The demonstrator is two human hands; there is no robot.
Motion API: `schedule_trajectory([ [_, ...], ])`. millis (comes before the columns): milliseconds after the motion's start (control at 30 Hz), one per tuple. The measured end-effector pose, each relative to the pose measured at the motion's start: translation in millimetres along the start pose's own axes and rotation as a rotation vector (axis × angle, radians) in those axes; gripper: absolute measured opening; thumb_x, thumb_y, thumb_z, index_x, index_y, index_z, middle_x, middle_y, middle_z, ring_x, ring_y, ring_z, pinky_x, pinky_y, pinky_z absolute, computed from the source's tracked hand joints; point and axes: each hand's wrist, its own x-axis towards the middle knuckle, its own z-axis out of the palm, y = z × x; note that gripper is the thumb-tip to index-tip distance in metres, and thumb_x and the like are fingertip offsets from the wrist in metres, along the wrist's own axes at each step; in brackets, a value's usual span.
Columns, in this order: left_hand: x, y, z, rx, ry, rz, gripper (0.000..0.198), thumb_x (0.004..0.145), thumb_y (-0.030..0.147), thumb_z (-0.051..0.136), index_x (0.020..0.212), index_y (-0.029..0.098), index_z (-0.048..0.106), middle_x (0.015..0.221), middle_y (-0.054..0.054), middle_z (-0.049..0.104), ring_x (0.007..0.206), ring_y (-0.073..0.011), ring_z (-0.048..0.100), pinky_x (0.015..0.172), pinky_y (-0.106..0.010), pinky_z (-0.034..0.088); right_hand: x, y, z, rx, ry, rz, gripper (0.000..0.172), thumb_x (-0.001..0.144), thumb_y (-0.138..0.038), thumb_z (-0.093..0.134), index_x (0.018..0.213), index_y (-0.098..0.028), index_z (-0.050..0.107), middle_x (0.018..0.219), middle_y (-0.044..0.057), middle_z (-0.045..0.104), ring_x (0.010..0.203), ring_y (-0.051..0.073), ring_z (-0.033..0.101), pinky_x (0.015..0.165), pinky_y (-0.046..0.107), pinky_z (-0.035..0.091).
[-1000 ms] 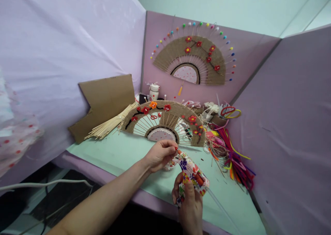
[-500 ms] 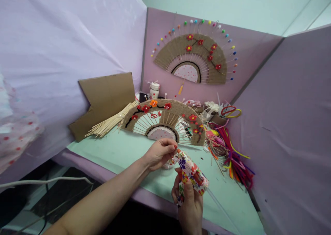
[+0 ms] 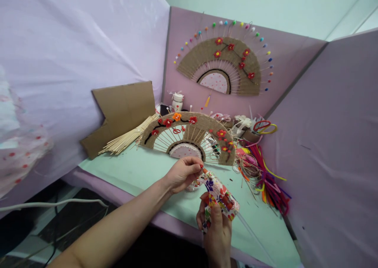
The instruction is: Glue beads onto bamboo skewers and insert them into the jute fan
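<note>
My right hand point(image 3: 217, 224) is wrapped round the handle of a flower-patterned hot glue gun point(image 3: 220, 195); a clear glue stick point(image 3: 251, 232) trails out of its back end. The gun's nozzle points up and left, toward my left hand point(image 3: 184, 174). Between my left thumb and forefinger is a small red bead point(image 3: 201, 166), right at the nozzle tip. Partly hidden behind my left hand is a small clear container point(image 3: 193, 187). Beyond my hands stands a twine-covered fan point(image 3: 189, 122) with red and orange flowers, black branches and thin wooden ribs.
Left of the fan lies a bundle of bamboo sticks point(image 3: 130, 135) before a bent cardboard sheet point(image 3: 126, 106). Pipe cleaners point(image 3: 273, 181) and twine are heaped at the right, near scissors point(image 3: 262, 126). A second fan point(image 3: 195, 61) hangs on the back panel among colored pins.
My hands keep nearly the same pose, the bead still at the glue gun's nozzle. The whole view has shifted slightly.
</note>
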Motion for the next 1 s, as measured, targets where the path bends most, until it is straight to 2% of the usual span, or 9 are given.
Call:
schedule_trajectory([
  [333,1.7,1.4,3.8,0.004,-0.001,0.0,0.039,0.04,0.03,0.097,0.057,0.011,0.068,0.061,0.001,0.062,0.054,-0.0058,0.055,0.052,-0.018,0.039,-0.3,-3.4,-1.9,-0.026,-0.014,0.017,0.048,0.085,-0.062,0.059,0.089,-0.015,0.068,0.056,-0.002,0.053,0.042,0.009,0.044,0.038,0.02,0.033],
  [667,2.1,0.8,3.9,0.015,-0.018,0.0,0.037,0.043,0.029,0.097,0.058,0.011,0.069,0.063,0.0,0.062,0.056,-0.0064,0.054,0.055,-0.019,0.038,0.9,-7.1,-1.5,-0.076,-0.011,0.017,0.05,0.085,-0.064,0.057,0.085,-0.015,0.066,0.053,-0.003,0.051,0.041,0.01,0.044,0.038,0.022,0.035],
  [1000,1.8,1.6,5.8,0.018,-0.013,0.003,0.038,0.04,0.03,0.097,0.057,0.012,0.068,0.062,0.001,0.061,0.055,-0.0065,0.053,0.054,-0.02,0.037,0.4,-8.6,0.0,-0.065,-0.008,-0.002,0.048,0.085,-0.064,0.058,0.083,-0.016,0.064,0.057,-0.002,0.053,0.041,0.01,0.044,0.038,0.022,0.035],
])
